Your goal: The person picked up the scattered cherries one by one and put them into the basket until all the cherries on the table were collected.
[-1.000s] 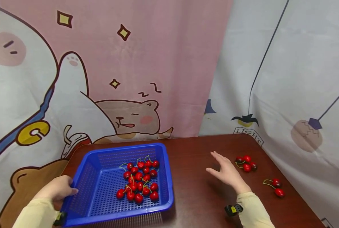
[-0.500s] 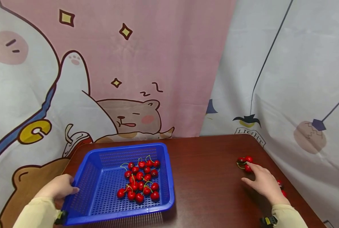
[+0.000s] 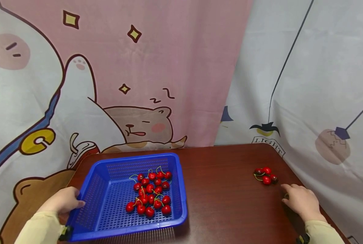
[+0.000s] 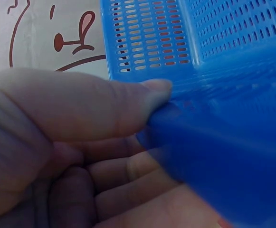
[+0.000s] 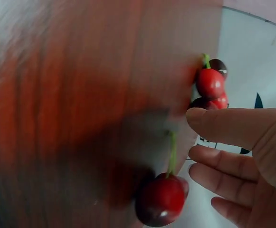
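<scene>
At the left, my left hand (image 3: pixel 61 200) grips the side rim of a blue plastic basket (image 3: pixel 181 206). In the left wrist view the thumb (image 4: pixel 123 107) lies over the basket's rim with the fingers curled beneath. Red cherries (image 3: pixel 149 188) with green stems lie in the basket's right half. My right hand (image 3: pixel 301 200) is low at the table's right side, over a pair of cherries that it hides in the head view. In the right wrist view this cherry pair (image 5: pixel 161 199) lies just beyond the fingertips, its stem upright; thumb and fingers stand apart with nothing between them.
A small cluster of cherries (image 3: pixel 266 176) lies on the brown wooden table (image 3: pixel 221 189), just beyond my right hand. Behind the table hangs a printed curtain (image 3: pixel 181 74), which also runs along the right edge.
My right hand has moved right, passing near the cherry cluster, and come down over the cherry pair, covering it. The left hand and the basket have stayed in place.
</scene>
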`<state>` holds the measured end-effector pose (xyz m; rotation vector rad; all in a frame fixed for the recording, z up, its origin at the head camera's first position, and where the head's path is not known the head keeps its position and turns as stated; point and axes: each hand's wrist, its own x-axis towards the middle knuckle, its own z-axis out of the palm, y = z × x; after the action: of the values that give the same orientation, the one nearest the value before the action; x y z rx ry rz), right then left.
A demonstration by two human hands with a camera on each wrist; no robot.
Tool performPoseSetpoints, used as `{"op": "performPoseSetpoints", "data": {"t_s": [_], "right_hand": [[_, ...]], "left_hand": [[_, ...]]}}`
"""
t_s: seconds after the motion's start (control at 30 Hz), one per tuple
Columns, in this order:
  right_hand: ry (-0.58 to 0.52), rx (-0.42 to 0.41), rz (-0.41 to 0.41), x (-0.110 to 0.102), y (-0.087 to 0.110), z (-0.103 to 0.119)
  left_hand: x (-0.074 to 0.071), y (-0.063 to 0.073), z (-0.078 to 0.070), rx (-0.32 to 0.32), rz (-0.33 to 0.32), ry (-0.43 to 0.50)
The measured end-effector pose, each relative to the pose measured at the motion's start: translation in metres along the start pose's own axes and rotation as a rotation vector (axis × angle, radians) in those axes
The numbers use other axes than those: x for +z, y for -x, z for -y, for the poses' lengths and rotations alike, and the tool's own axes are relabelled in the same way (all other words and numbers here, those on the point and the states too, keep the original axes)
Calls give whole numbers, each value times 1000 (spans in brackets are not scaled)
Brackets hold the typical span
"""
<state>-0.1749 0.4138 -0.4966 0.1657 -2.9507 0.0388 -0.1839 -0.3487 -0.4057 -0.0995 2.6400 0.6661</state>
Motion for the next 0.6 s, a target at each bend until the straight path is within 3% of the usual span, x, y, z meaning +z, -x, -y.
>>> {"op": "performPoseSetpoints", "data": {"t_s": [0.13, 0.33, 0.6], "right_hand": [[41, -38, -7, 7, 1, -1], [31, -31, 3, 12, 1, -3], [53, -69, -27, 18, -3, -7]], "left_hand": [[1, 1, 0, 15, -17, 13], [2, 0, 1, 33, -37, -7], [0, -1, 1, 24, -20, -33]]}}
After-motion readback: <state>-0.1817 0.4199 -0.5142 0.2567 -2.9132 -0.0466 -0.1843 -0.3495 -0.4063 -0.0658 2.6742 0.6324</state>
